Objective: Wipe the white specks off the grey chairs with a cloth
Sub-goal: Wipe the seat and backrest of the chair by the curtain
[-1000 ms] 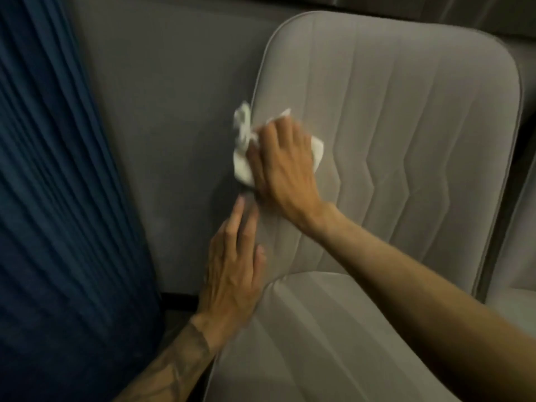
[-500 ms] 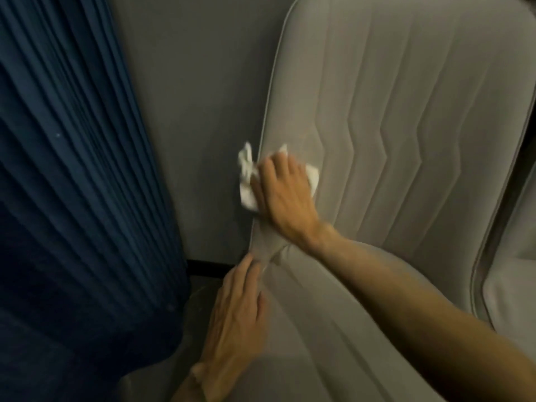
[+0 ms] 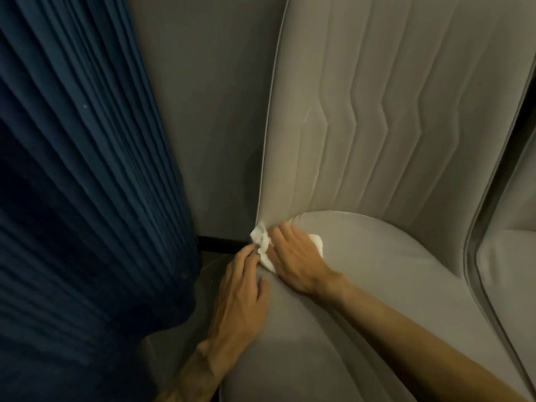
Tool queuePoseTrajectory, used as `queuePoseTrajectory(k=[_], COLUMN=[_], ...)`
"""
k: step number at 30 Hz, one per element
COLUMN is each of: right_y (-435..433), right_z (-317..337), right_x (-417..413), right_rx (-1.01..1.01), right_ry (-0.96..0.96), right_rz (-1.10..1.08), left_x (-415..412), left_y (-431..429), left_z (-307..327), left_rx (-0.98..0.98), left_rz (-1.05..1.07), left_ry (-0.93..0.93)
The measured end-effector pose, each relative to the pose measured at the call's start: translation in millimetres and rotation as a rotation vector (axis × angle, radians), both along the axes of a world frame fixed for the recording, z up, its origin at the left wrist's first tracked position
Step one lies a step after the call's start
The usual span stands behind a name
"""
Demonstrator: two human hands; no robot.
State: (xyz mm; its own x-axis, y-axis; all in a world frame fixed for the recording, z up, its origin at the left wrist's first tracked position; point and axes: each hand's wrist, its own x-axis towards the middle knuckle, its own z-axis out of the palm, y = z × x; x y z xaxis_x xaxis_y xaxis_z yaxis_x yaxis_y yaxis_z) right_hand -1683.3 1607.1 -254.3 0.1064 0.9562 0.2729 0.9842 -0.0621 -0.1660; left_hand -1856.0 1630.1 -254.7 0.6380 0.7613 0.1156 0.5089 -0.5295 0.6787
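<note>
The right hand [image 3: 293,256] presses a crumpled white cloth [image 3: 261,242] under flattened fingers, not clenched, at the left corner where the grey chair [image 3: 377,126] back meets its seat. The left hand [image 3: 240,291] lies flat and relaxed on the seat's edge, fingertips just beside the cloth. Half a second earlier the cloth was higher on the back's left edge. A pleated blue curtain [image 3: 72,169] hangs at left before a grey wall [image 3: 203,111]; a second chair [image 3: 507,271] stands at right.
</note>
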Motion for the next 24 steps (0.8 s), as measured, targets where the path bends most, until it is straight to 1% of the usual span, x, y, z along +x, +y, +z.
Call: queuePoseTrajectory(k=[2,4,8,10,11,13,15,16,17,19,21,22,24], right_y=[-11.9,-8.5,12.1,15.5,12.3,-4.8,-23.1,-26.9,-27.9,-23.0,-16.8,-16.1,-20.6], right_z=[-1.4,4.0,10.3,8.2,5.9,1.7,3.0,4.0,5.0,7.9,10.5,10.5,10.6], right_x=[-2.3,14.8,47.1,39.2,30.5,11.6,4.3,7.8,13.2,21.9,15.0,4.7,-25.5], right_rx=[-0.03,-0.056,-0.129,-0.129,-0.112,-0.07,-0.078,-0.091,-0.106,-0.126,-0.137,-0.14,-0.137], right_ry=[0.046,0.054,0.064,0.054,0.066,0.115,0.153,0.146,0.129,0.105,0.096,0.101,0.178], right_rz=[0.085,0.039,-0.33,-0.422,-0.41,-0.28,-0.168,-0.166,-0.217,-0.409,-0.547,-0.569,-0.552], left_x=[-0.9,-0.9,1.5,4.1,4.9,4.5,3.0,1.8,0.0,-5.9,-16.6,-22.7,-36.1], left_y=[0.0,0.8,0.4,-0.3,-0.6,-0.8,1.3,2.1,1.2,-4.0,-12.7,-18.2,-31.3], left_z=[-1.1,-4.2,-8.8,-11.4,-12.4,-9.7,-5.3,-3.5,-2.0,0.7,2.2,3.0,7.1], left_rx=[0.001,0.022,0.043,0.067,0.075,0.049,0.011,-0.001,-0.016,-0.052,-0.107,-0.137,-0.163], left_rz=[0.003,-0.007,0.011,0.037,0.045,0.042,0.022,0.014,0.007,-0.006,0.002,0.014,0.063], left_ry=[-0.044,-0.038,-0.042,-0.041,-0.035,-0.017,0.0,0.015,0.044,0.101,0.13,0.139,0.151])
